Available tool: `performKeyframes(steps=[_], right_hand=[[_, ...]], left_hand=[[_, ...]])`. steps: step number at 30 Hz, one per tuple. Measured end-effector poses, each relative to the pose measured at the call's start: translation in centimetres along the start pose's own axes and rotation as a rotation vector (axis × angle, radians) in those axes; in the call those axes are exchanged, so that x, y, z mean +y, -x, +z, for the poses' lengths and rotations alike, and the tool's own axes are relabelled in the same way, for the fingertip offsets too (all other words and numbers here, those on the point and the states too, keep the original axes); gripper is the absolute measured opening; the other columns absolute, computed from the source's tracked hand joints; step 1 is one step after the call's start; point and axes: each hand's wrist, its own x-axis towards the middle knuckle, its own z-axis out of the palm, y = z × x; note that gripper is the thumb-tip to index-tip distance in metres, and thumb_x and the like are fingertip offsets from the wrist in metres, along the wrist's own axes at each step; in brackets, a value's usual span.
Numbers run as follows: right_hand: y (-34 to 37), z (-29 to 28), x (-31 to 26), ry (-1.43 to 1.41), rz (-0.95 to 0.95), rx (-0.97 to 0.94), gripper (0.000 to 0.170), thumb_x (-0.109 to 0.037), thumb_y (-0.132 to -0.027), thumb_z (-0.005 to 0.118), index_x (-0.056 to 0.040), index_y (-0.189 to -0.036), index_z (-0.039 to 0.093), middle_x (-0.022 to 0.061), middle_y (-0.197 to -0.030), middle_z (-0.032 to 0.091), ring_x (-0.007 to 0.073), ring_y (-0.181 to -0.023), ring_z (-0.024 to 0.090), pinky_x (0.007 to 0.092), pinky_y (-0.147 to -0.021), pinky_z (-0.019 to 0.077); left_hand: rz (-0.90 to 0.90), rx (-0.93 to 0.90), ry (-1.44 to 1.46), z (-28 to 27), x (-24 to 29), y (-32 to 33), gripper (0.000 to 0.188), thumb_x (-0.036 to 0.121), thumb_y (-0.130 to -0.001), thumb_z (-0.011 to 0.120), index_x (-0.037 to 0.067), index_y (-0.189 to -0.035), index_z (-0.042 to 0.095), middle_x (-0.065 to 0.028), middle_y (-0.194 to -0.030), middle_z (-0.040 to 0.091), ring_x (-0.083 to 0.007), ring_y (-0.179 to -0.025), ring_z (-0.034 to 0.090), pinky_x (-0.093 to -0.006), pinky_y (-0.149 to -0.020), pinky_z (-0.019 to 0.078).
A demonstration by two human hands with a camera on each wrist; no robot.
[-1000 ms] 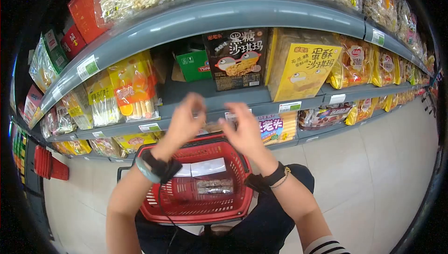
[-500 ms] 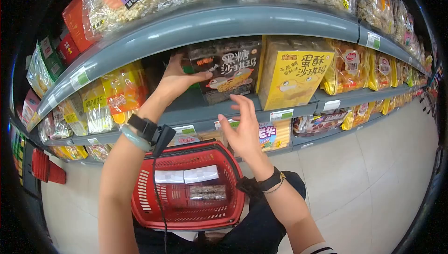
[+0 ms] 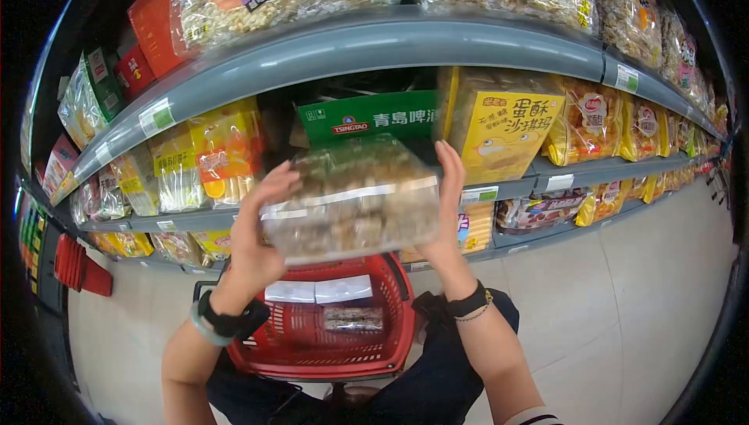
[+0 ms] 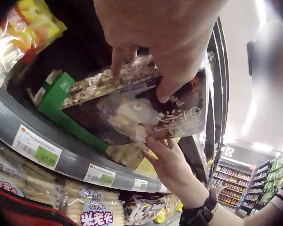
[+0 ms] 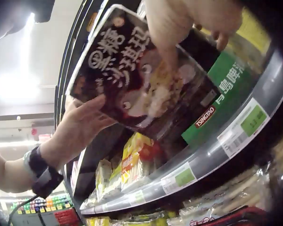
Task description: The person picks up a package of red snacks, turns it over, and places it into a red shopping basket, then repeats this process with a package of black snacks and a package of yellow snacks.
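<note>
Nearest sits a red basket [image 3: 300, 344], a small snack pack [image 3: 353, 319] inside. Above its far side is a dark-fronted package [image 3: 355, 218] — left hand [image 3: 256, 245] clamped on its left end, right hand [image 3: 448, 230] on its right. Beyond, on the shelf [image 3: 530, 181], stand a green carton [image 3: 351, 117] and, right of it, a yellow box [image 3: 507, 124].

One basket [image 3: 351, 347]; above it, two hands, left [image 3: 253, 252] and right [image 3: 445, 236], with one large pack [image 3: 351, 218]; inside it, one small pack [image 3: 353, 318] and two white panels [image 3: 343, 290]; beyond it, one green carton [image 3: 374, 119]; well left of it, one basket stack [image 3: 86, 267], its number too unclear to count.
</note>
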Motion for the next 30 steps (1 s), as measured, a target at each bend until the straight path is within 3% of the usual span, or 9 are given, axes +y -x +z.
performKeyframes(steps=[3, 7, 9, 10, 14, 16, 22, 25, 30], right_hand=[[0.3, 0.5, 0.9, -0.173, -0.364, -0.289, 0.083, -0.025, -0.068, 0.08, -0.0061, -0.136, 0.038, 0.0172, -0.141, 0.039, 0.0371, -0.132, 0.034, 0.0447, -0.108, 0.03], [4.3, 1.3, 0.7, -0.472, -0.255, -0.527, 0.087, -0.026, -0.066, 0.083, -0.005, -0.137, 0.038, 0.0155, -0.135, 0.048, 0.0331, -0.126, 0.044, 0.0425, -0.106, 0.0323], [6.4, 1.0, -1.8, -0.545, 0.213, -0.596, 0.082, -0.024, -0.069, 0.083, -0.002, -0.134, 0.04, 0.0143, -0.129, 0.051, 0.0243, -0.122, 0.047, 0.0379, -0.102, 0.0369], [6.8, 1.8, -3.4, -0.797, 0.339, -0.442, 0.074, -0.021, -0.073, 0.081, -0.0001, -0.131, 0.041, 0.0111, -0.121, 0.055, 0.0174, -0.112, 0.052, 0.0325, -0.095, 0.0422], [6.9, 2.2, -5.2, -0.891, 0.712, -0.424, 0.058, -0.013, -0.078, 0.075, -0.0016, -0.126, 0.045, 0.0069, -0.109, 0.061, 0.0134, -0.099, 0.058, 0.0291, -0.086, 0.0479], [7.1, 2.2, -5.0, -0.992, 0.93, -0.418, 0.054, -0.013, -0.081, 0.073, -0.0024, -0.126, 0.045, 0.0075, -0.111, 0.061, 0.0141, -0.1, 0.059, 0.0292, -0.087, 0.0479], [7.2, 1.8, -3.1, -1.23, 1.172, -0.494, 0.051, -0.044, -0.095, 0.048, 0.0002, -0.118, 0.05, 0.0187, -0.109, 0.062, 0.0284, -0.096, 0.065, 0.0435, -0.083, 0.0536], [6.2, 1.5, -2.6, -1.432, 1.3, -0.473, 0.05, -0.047, -0.095, 0.047, -0.0061, -0.123, 0.05, 0.0149, -0.11, 0.063, 0.0259, -0.097, 0.064, 0.0426, -0.084, 0.054], [7.6, 2.5, -0.1, -1.32, 1.412, -0.396, 0.05, -0.052, -0.092, 0.05, -0.0102, -0.118, 0.057, 0.0081, -0.108, 0.064, 0.0206, -0.093, 0.063, 0.0382, -0.081, 0.0534]], left_hand=[[-0.043, -0.057, 0.13, -2.4, 2.0, 2.4, 0.062, 0.001, -0.067, 0.075, 0.001, -0.122, 0.046, -0.0185, -0.123, 0.055, -0.0359, -0.124, 0.048, -0.0468, -0.106, 0.0344], [-0.139, -0.137, -0.022, -4.7, 4.7, 3.9, 0.068, 0.011, -0.064, 0.081, 0.001, -0.121, 0.046, -0.0189, -0.122, 0.055, -0.0337, -0.118, 0.053, -0.0474, -0.106, 0.0349], [-0.505, 0.031, 0.187, -4.2, 5.6, 4.6, 0.081, 0.018, -0.062, 0.083, -0.003, -0.128, 0.04, -0.0159, -0.123, 0.053, -0.0284, -0.116, 0.053, -0.0429, -0.105, 0.0351], [-0.693, 0.121, 0.295, -4.1, 5.9, 5.3, 0.088, 0.022, -0.062, 0.084, -0.004, -0.132, 0.037, -0.0145, -0.124, 0.052, -0.0257, -0.115, 0.053, -0.0406, -0.105, 0.0352], [-0.629, 0.244, 0.478, -2.6, 4.8, 5.9, 0.074, 0.032, -0.086, 0.066, -0.004, -0.139, 0.03, -0.0129, -0.125, 0.051, -0.0195, -0.118, 0.048, -0.0319, -0.097, 0.0398], [-0.765, 0.291, 0.51, -2.4, 3.8, 7.4, 0.055, 0.039, -0.097, 0.049, -0.003, -0.132, 0.044, -0.0074, -0.117, 0.058, -0.0109, -0.1, 0.053, -0.0251, -0.085, 0.042], [-0.944, 0.328, 0.691, 0.1, 5.9, 9.8, 0.032, 0.012, -0.095, 0.054, -0.004, -0.123, 0.055, -0.0058, -0.11, 0.063, -0.0109, -0.101, 0.058, -0.0265, -0.089, 0.0447], [-0.909, 0.319, 0.778, 1.5, 7.6, 10.0, 0.037, 0.009, -0.094, 0.052, -0.005, -0.128, 0.051, -0.0089, -0.119, 0.058, -0.0142, -0.11, 0.054, -0.0275, -0.094, 0.0418], [-0.732, 0.242, 0.709, 2.8, 9.5, 9.1, 0.041, 0.007, -0.091, 0.057, -0.003, -0.13, 0.05, -0.0116, -0.129, 0.048, -0.0167, -0.117, 0.048, -0.0281, -0.094, 0.0414]])
